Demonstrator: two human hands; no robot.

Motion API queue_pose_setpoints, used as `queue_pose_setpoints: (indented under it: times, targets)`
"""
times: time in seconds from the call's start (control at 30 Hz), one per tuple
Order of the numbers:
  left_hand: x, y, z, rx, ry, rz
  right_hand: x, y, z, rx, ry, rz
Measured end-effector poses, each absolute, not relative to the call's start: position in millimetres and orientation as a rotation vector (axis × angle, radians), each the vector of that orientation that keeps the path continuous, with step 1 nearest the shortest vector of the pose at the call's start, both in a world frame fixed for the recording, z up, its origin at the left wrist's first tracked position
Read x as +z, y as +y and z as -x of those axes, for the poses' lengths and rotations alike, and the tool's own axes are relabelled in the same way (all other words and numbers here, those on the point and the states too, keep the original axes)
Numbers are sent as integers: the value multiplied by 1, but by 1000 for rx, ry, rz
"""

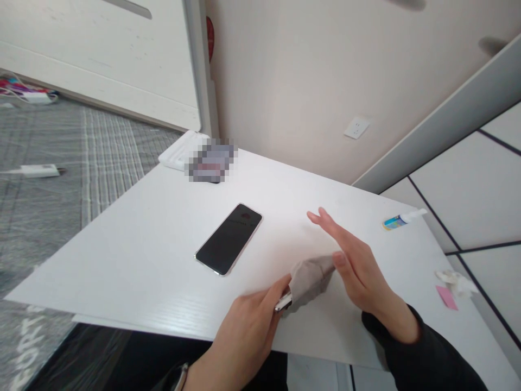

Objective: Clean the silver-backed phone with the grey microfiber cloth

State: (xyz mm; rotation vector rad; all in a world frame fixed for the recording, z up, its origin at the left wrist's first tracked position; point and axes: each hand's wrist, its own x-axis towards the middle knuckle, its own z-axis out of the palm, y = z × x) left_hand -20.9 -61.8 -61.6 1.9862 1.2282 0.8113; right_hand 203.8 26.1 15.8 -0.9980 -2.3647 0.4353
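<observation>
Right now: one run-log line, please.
left hand: holding slim device | right hand: fingers extended, thumb at gray cloth | cloth: partly covering device | smartphone: flat on table, screen dark

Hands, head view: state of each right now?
Left hand: closed, holding silver-edged object partly under gray cloth.
Right hand: open, thumb at the cloth's edge.

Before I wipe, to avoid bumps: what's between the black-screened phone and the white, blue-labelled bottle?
The right hand, fingers outstretched, over white tabletop: head view.
</observation>
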Motion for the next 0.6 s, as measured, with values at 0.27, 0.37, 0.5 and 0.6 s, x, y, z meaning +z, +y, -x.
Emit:
queue_pose_setpoints:
  times: [0.27,0.37,0.5,0.6]
  targets:
    - [-64,-64,21,815,1323,-2016,-9,23,-173,93,-2627,859]
    - [-64,-63,20,877,1292,-1955,-18,26,-190,8,-2652,785]
    - [-64,-62,20,872,1271,-1911,-15,28,-214,361,-2530,853]
    - [-64,-62,21,822,1256,-1966,0,28,-220,655,-2400,1019]
